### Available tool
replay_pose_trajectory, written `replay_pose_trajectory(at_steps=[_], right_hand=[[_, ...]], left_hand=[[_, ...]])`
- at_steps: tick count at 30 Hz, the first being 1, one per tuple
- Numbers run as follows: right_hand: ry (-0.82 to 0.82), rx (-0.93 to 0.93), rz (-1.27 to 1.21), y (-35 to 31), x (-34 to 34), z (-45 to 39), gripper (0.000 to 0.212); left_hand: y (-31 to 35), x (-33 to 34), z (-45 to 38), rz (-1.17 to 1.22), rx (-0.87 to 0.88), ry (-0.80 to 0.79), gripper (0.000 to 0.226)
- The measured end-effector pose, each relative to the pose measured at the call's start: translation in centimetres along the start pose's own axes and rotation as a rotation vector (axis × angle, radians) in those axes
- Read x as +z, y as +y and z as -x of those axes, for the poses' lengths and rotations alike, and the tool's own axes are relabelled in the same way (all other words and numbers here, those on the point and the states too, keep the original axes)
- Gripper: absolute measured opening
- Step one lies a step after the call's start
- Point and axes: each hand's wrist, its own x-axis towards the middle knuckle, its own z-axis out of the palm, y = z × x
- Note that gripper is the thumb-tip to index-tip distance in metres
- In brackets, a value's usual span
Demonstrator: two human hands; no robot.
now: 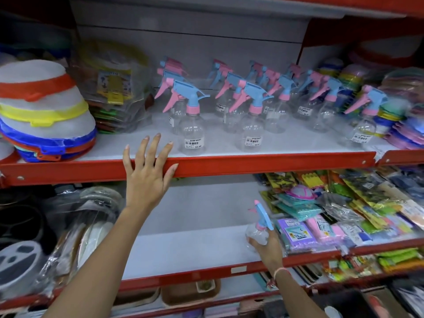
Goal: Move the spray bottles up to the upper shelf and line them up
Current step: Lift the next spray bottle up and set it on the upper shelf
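Your left hand (146, 173) lies flat with fingers spread on the red metal lip of the upper shelf (252, 162), gripping nothing. Your right hand (267, 247) is closed around a clear plastic spray bottle with a blue-and-pink trigger head (260, 228) at the lower shelf (183, 246) (beside the packaged goods (344, 214)). Matching spray bottles (254, 106) stand in loose rows above.
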Motion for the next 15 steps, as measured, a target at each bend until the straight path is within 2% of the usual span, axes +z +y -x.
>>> replay_pose_trajectory(at_steps=[2, 7, 15], right_hand=[[0.043, -0.044, 0.007, -4.2, -1.2, 3.1, 0.07], [0.081, -0.161, -0.08, -9.6, -5.1, 6.0, 0.052], [0.283, -0.415, -0.154, -20.6, -13.0, 6.7, 0.063]], left_hand=[[0.0, 0.0, 0.0, 0.001, 0.001, -0.006, 0.05], [0.0, -0.1, -0.1, -0.001, 0.002, -0.017, 0.05], [0.1, -0.3, -0.1, -0.026, -0.005, -0.002, 0.051]])
